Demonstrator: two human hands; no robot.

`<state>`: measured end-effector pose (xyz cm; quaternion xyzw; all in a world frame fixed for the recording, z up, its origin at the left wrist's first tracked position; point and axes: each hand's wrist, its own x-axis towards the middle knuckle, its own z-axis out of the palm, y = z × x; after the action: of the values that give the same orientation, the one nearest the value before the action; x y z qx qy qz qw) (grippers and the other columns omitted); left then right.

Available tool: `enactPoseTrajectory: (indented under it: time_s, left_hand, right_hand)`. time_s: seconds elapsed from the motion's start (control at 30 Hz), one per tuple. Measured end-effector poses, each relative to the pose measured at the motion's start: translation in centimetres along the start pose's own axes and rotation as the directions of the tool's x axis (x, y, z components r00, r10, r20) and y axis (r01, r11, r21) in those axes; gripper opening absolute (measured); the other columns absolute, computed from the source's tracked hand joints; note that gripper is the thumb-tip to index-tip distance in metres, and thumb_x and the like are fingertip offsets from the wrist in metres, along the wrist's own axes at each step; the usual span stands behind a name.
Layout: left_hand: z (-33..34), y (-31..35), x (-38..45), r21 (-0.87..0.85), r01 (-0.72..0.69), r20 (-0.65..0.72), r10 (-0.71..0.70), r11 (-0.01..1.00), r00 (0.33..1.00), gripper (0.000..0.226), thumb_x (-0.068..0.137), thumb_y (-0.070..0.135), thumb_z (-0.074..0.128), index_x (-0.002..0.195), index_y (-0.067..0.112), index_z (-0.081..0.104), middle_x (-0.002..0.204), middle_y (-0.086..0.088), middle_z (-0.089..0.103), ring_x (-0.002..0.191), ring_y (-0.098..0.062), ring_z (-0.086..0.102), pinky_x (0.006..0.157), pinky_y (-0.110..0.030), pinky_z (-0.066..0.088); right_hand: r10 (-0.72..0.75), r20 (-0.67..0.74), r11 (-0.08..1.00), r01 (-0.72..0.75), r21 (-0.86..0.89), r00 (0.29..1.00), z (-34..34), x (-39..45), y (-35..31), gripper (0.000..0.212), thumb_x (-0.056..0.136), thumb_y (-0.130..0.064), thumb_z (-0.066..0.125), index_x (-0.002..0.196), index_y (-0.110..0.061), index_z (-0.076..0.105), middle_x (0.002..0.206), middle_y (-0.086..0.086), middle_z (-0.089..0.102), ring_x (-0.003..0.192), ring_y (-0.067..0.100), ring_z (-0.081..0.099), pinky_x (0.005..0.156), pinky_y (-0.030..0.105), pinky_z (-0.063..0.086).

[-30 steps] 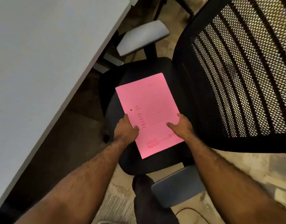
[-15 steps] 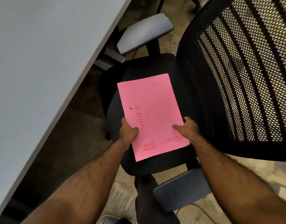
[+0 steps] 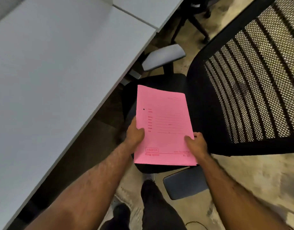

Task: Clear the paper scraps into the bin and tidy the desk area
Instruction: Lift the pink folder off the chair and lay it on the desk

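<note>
Pink folder (image 3: 164, 123) between both hands, left hand (image 3: 135, 133) — right hand (image 3: 196, 143) gripping edges

Grey desk (image 3: 60, 72) bare — chair (image 3: 159, 83) on floor (image 3: 250, 176).

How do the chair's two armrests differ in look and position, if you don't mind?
The far armrest looks pale grey and sits by the desk edge; the near armrest looks darker slate and sits beside the person's right forearm. The far one shows its black post; the near one's is hidden. Both are padded.

The folder (image 3: 164, 127) sits above the chair seat (image 3: 159, 82), desk (image 3: 60, 72) at nine o'clock, backrest (image 3: 252, 90) at three, hands (image 3: 135, 133) gripping its six o'clock end.
</note>
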<state>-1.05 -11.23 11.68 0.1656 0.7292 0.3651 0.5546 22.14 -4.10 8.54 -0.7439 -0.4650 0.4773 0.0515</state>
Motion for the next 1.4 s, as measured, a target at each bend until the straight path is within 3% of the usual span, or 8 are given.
enactPoseTrajectory:
  time_s: [0.1, 0.27, 0.4, 0.57, 0.97, 1.1, 1.27, 1.4]
  left_hand:
    - [-1.7, 0.7, -3.7, 0.013, -0.100, -0.021, 0.100, 0.995, 0.995, 0.033, 0.095, 0.014, 0.048, 0.116, 0.038, 0.049, 0.102, 0.006, 0.066, 0.090, -0.013, 0.068, 0.069, -0.030, 0.055]
    - [-7.2, 0.6, -9.5, 0.046, -0.240, -0.089, 0.243, 0.970, 0.966, 0.028, 0.093, 0.021, 0.050, 0.113, 0.041, 0.050, 0.105, 0.004, 0.068, 0.089, -0.017, 0.070, 0.080, -0.044, 0.059]
    - [-13.0, -0.3, -13.8, 0.038, -0.311, -0.150, 0.313, 0.950, 0.938, 0.030, 0.088, 0.031, 0.051, 0.117, 0.038, 0.051, 0.106, 0.007, 0.069, 0.087, -0.014, 0.072, 0.077, -0.042, 0.060]
    - [-20.6, -2.7, -18.8, 0.034, -0.391, -0.273, 0.384, 0.920, 0.882, 0.030, 0.090, 0.038, 0.051, 0.120, 0.038, 0.049, 0.109, 0.011, 0.067, 0.088, -0.013, 0.071, 0.073, -0.038, 0.061]
    - [-37.2, -10.5, -27.3, -0.098, -0.413, -0.637, 0.261, 0.906, 0.725, 0.027, 0.084, 0.032, 0.046, 0.111, 0.034, 0.050, 0.100, 0.005, 0.069, 0.083, -0.017, 0.071, 0.071, -0.039, 0.061]
    - [-41.4, -12.5, -27.9, -0.113, -0.393, -0.712, 0.201, 0.913, 0.672, 0.029, 0.084, 0.024, 0.044, 0.110, 0.033, 0.050, 0.105, 0.002, 0.065, 0.089, -0.020, 0.070, 0.070, -0.039, 0.061]
    - [-46.1, -12.8, -27.0, -0.062, -0.328, -0.836, 0.131, 0.943, 0.533, 0.036, 0.094, 0.003, 0.045, 0.118, 0.030, 0.040, 0.112, 0.009, 0.043, 0.099, -0.015, 0.053, 0.077, -0.028, 0.047]
    - [-50.8, -13.1, -24.0, 0.037, -0.161, -0.836, 0.118, 0.986, 0.535, 0.068, 0.093, 0.017, 0.057, 0.151, 0.014, 0.022, 0.155, -0.003, 0.023, 0.139, -0.022, 0.031, 0.113, -0.042, 0.034]
  right_hand:
    - [-0.092, -0.034, 0.994, 0.094, 0.055, 0.995, 0.3, -4.8, -0.5, 0.039, 0.093, -0.021, 0.057, 0.130, -0.018, 0.045, 0.109, 0.001, 0.061, 0.089, 0.020, 0.061, 0.065, 0.028, 0.046]
    - [-0.324, -0.050, 0.944, 0.326, 0.047, 0.945, 2.0, -12.6, -2.7, 0.037, 0.095, -0.008, 0.044, 0.127, -0.024, 0.052, 0.105, -0.005, 0.062, 0.094, 0.016, 0.059, 0.077, 0.028, 0.045]
    - [-0.473, -0.017, 0.880, 0.473, 0.043, 0.881, 4.1, -18.3, -5.1, 0.036, 0.094, -0.006, 0.042, 0.116, -0.032, 0.053, 0.094, -0.013, 0.060, 0.084, 0.000, 0.056, 0.065, 0.017, 0.041]
    - [-0.603, 0.083, 0.797, 0.603, 0.023, 0.793, 8.8, -24.0, -7.9, 0.035, 0.097, -0.011, 0.044, 0.127, -0.030, 0.049, 0.099, -0.008, 0.063, 0.087, 0.009, 0.063, 0.065, 0.022, 0.047]
    - [-0.737, 0.462, 0.529, 0.846, -0.061, 0.494, 23.6, -34.1, -14.8, 0.072, 0.097, -0.027, 0.054, 0.154, -0.026, 0.010, 0.143, -0.004, 0.041, 0.129, 0.024, 0.046, 0.109, 0.044, 0.039]
    - [-0.762, 0.527, 0.393, 0.915, -0.087, 0.377, 28.1, -35.9, -17.2, 0.072, 0.096, -0.025, 0.055, 0.154, -0.019, 0.012, 0.156, 0.000, 0.029, 0.141, 0.023, 0.033, 0.112, 0.034, 0.026]
    - [-0.753, 0.598, 0.280, 0.956, -0.087, 0.274, 33.8, -36.4, -21.8, 0.073, 0.095, -0.024, 0.057, 0.153, -0.016, 0.014, 0.156, -0.004, 0.024, 0.140, 0.013, 0.028, 0.108, 0.022, 0.019]
    - [-0.748, 0.635, 0.204, 0.977, -0.055, 0.192, 39.2, -35.8, -26.5, 0.075, 0.093, -0.031, 0.058, 0.153, -0.012, 0.015, 0.158, 0.000, 0.023, 0.142, 0.015, 0.027, 0.109, 0.021, 0.017]
